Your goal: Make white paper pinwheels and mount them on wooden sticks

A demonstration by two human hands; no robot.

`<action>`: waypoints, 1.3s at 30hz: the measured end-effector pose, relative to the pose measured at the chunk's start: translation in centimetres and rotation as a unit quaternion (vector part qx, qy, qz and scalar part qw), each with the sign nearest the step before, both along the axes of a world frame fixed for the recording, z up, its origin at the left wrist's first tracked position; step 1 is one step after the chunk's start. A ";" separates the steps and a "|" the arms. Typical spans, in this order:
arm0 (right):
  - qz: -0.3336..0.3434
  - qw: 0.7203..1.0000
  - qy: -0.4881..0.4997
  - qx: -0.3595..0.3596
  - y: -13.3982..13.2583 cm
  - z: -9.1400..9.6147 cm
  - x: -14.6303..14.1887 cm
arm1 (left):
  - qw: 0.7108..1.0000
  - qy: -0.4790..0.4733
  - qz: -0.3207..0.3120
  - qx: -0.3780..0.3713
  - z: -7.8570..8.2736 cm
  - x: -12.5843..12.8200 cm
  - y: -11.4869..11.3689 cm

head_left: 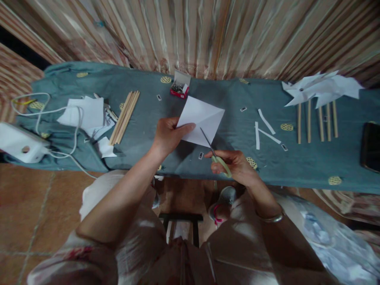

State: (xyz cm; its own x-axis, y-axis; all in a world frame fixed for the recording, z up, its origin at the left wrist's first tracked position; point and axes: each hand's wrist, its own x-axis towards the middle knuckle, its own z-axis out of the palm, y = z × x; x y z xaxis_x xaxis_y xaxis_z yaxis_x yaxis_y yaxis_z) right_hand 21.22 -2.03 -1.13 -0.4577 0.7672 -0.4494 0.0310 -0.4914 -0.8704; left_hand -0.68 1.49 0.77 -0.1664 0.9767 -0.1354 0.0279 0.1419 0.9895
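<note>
A square sheet of white paper (pixel 204 114) with a faint diagonal crease is held above the cloth. My left hand (pixel 172 132) pinches its left corner, the thumb lying flat on top. In my right hand (pixel 234 164) is a pair of scissors (pixel 221 163) with pale green handles, the fingers through the loops. The blades lie at the paper's lower edge and point up toward its middle. Whether the blades are parted is too small to tell. Just beyond the paper stands an open red box (pixel 179 90) of small metal pins.
Wooden sticks (pixel 124 118) and white paper pieces (pixel 86 113) lie left, near a white power strip (pixel 23 142) and its cable. To the right are paper strips (pixel 265 122), paper pinwheels (pixel 320 90) on sticks and a dark phone (pixel 371 146). A patterned green tablecloth (pixel 285 166) covers the table.
</note>
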 end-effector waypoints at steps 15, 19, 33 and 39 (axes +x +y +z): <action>-0.017 1.000 0.021 -0.016 0.1 -0.1 -0.3 | 1.000 -0.005 0.005 -0.013 0.4 0.2 -0.2; -0.014 1.000 0.016 -0.012 0.1 0.1 -0.4 | 1.000 -0.006 0.004 -0.013 0.3 0.2 -0.1; 0.075 0.995 -0.054 0.021 0.5 1.5 3.3 | 0.999 -0.043 0.032 0.007 0.2 -1.3 0.2; -0.024 0.989 -0.053 0.134 1.2 1.9 4.7 | 0.999 -0.032 -0.001 -0.020 0.3 -1.2 -0.4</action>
